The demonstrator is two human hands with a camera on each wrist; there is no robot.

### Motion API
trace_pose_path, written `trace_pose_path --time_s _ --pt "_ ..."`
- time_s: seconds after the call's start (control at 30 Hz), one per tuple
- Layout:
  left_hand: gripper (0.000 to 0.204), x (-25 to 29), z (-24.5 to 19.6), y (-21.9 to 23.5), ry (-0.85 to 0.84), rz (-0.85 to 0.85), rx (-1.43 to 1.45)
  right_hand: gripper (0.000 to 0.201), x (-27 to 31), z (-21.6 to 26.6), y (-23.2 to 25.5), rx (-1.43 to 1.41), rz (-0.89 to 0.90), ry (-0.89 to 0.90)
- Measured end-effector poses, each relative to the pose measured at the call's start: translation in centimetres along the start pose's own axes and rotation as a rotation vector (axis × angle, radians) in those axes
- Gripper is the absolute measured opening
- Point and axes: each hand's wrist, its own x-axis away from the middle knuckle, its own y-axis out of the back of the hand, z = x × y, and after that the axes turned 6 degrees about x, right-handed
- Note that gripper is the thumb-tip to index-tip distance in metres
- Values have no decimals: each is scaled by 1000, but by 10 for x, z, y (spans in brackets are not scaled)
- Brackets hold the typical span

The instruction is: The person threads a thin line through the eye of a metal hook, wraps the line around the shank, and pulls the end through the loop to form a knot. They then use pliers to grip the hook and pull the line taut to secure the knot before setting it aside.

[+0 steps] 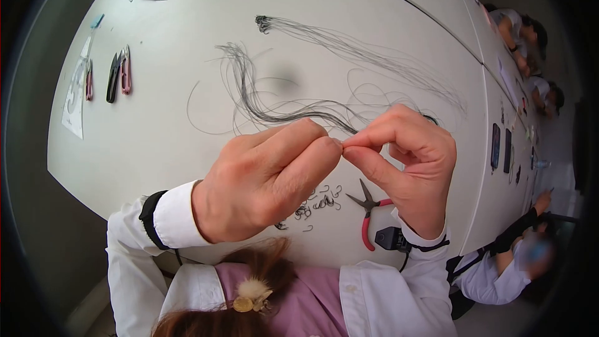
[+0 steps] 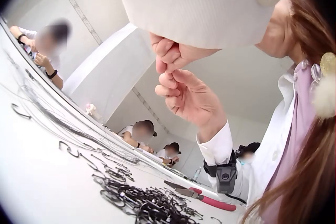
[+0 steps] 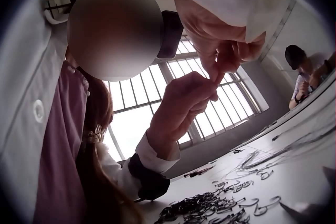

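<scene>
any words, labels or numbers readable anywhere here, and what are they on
No text reads clearly in any view.
Paper sheet at the table's far left edge: one large grey mark, perhaps a "5", too distorted to be sure.
Red-handled pliers: no brand visible.
Dark flat devices on the next table: nothing readable.

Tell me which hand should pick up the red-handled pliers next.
Right. The right hand hangs almost directly above the pliers; the left hand is farther off. Both hands now pinch something tiny, so one must let go first.
</scene>
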Motion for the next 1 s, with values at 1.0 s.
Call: trace_pose_path --time_s 1.0 --pt "13 -7 1 -1 232 -66 309 7 -1 -5 -6 -257 10 -264"
